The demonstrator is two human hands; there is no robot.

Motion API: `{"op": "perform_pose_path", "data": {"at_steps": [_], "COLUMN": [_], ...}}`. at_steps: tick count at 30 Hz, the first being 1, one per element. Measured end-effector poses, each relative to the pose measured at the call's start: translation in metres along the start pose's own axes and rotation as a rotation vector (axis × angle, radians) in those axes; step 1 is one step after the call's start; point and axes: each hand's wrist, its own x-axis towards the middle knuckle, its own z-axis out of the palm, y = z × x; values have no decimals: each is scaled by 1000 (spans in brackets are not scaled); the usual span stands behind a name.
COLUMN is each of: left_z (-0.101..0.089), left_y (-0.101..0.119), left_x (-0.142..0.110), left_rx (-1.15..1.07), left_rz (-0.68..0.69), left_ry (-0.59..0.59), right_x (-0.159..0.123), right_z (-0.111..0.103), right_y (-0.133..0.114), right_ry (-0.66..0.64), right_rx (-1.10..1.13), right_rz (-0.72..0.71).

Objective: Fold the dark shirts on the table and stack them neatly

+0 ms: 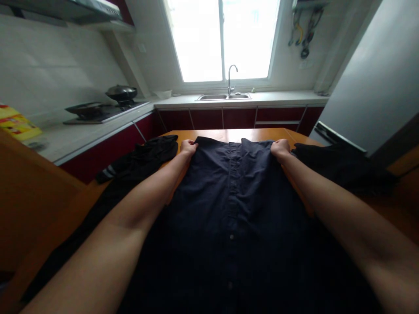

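A dark navy button-front shirt [209,196] lies spread over the wooden table, its button strip running down the middle. At its far left corner my left hand [188,147] is closed, pinching the fabric edge. My right hand [280,147] grips the far right corner in the same way. The far edge between both hands is slightly wavy, with a raised fold right of the button strip. Toward me the cloth falls into shadow, so its near end is hard to make out.
Dark clothing [153,150] lies left of the shirt, and another dark garment [340,165] right of it on the table [209,134]. Beyond are a counter with a sink [212,97], a stove with a pot [121,92] at left, and a fridge [369,83] at right.
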Motion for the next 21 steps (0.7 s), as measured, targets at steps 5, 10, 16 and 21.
{"op": "perform_pose_path", "data": {"at_steps": [5, 10, 16, 21], "left_z": [-25, -24, 31, 56], "left_y": [-14, -19, -3, 1], "left_x": [17, 14, -24, -35], "left_rx": [208, 352, 532, 712], "left_rz": [6, 116, 517, 523], "left_ry": [46, 130, -179, -448], "right_x": [16, 14, -36, -51], "right_z": [14, 29, 66, 89], "right_y": [-4, -8, -36, -55], "right_ry": [2, 57, -86, -476], "right_rx": [0, -78, -266, -358], "right_rz": [85, 79, -632, -735]}}
